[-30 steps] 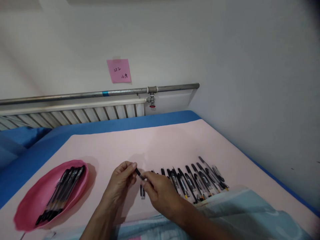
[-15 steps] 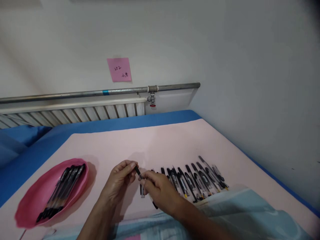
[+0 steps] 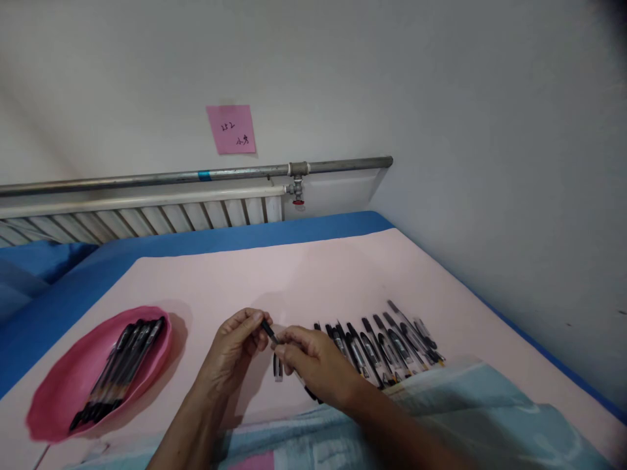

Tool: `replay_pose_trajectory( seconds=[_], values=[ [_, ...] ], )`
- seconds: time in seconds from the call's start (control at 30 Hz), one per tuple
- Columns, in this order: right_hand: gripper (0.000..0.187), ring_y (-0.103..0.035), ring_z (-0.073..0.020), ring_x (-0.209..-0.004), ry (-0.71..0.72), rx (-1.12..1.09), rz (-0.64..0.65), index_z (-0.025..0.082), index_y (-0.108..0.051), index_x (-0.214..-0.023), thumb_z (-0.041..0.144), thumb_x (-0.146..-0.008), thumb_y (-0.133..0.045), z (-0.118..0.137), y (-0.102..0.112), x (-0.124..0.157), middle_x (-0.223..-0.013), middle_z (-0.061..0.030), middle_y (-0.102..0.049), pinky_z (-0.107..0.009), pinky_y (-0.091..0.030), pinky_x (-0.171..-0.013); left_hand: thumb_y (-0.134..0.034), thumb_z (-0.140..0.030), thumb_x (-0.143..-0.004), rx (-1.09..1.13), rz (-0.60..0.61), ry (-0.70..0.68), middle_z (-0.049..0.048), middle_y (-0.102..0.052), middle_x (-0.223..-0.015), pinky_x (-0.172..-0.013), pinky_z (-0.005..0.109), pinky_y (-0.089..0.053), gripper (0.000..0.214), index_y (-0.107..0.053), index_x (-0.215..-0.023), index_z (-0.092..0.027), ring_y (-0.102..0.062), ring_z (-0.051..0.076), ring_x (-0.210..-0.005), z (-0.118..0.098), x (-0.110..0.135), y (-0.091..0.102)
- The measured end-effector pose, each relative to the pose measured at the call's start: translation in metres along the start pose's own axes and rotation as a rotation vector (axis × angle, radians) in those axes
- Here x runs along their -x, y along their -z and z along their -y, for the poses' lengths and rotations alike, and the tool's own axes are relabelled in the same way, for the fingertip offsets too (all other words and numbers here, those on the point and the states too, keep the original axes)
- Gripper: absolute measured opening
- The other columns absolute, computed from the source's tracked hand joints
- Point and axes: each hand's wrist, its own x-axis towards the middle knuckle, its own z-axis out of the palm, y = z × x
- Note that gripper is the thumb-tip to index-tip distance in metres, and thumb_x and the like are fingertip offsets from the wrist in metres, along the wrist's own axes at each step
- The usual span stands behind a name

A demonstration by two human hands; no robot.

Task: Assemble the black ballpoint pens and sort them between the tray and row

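My left hand (image 3: 234, 352) pinches the black end of a pen (image 3: 269, 331), fingers closed on it. My right hand (image 3: 313, 365) grips the same pen's barrel, which runs under its fingers toward me. Both hands meet above the pink sheet (image 3: 313, 274). A single pen (image 3: 277, 367) lies on the sheet just below them. To the right lies a row of several black pens (image 3: 382, 346) side by side.
A pink oval dish (image 3: 59, 398) at the left holds several black pens (image 3: 117, 372). A blue cover (image 3: 196, 245) borders the sheet. Behind run a radiator (image 3: 147, 219) and metal pipe (image 3: 196, 175); a pink note (image 3: 231, 129) sticks to the wall. Light blue cloth (image 3: 465, 424) lies near me.
Both hands stay together on the pen, shifting only slightly. The right hand has slid a little toward me along the barrel. The view has tilted a bit.
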Motion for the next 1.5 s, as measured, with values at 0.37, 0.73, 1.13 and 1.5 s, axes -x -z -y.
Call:
replay_pose_trajectory(
  seconds=[0.37, 0.73, 1.13, 1.5],
  values=[
    [0.020, -0.049, -0.0105, -0.058, 0.094, 0.375, -0.224, 0.018, -0.060, -0.087, 0.030, -0.084, -0.044, -0.009, 0.016, -0.004, -0.062, 0.0016, -0.056, -0.020, -0.033, -0.055, -0.057, -0.042, -0.072, -0.519, -0.095, -0.062, -0.0045, -0.048, -0.049, -0.043, 0.021, -0.029, 0.026, -0.056, -0.065, -0.017, -0.040, 0.008, -0.045, 0.016, 0.000, -0.006],
    [0.019, -0.053, -0.0122, -0.068, 0.196, 0.595, -0.069, 0.019, -0.059, -0.093, 0.023, -0.085, -0.042, -0.010, 0.005, 0.000, -0.079, -0.0023, -0.063, -0.020, -0.032, -0.059, -0.066, -0.034, -0.066, -0.076, -0.089, 0.037, -0.0038, -0.051, -0.049, -0.042, 0.018, -0.031, 0.024, -0.054, -0.061, -0.014, -0.042, 0.005, -0.041, 0.005, 0.001, -0.006],
    [0.018, -0.047, -0.0101, -0.058, 0.048, 0.379, -0.109, 0.017, -0.060, -0.078, 0.027, -0.081, -0.046, -0.004, 0.019, -0.003, -0.061, 0.0018, -0.055, -0.020, -0.031, -0.053, -0.057, -0.043, -0.071, -0.338, -0.066, 0.016, -0.0017, -0.052, -0.050, -0.044, 0.022, -0.031, 0.028, -0.060, -0.067, -0.016, -0.044, 0.010, -0.044, 0.007, 0.003, -0.005],
    [0.021, -0.049, -0.0115, -0.060, 0.071, 0.525, -0.176, 0.018, -0.061, -0.086, 0.029, -0.083, -0.044, -0.004, 0.025, -0.002, -0.064, -0.0003, -0.059, -0.021, -0.031, -0.055, -0.064, -0.027, -0.063, -0.718, -0.082, 0.128, -0.0014, -0.052, -0.043, -0.040, 0.022, -0.029, 0.018, -0.056, -0.051, -0.017, -0.043, 0.010, -0.039, 0.016, 0.001, 0.003]
  ],
)
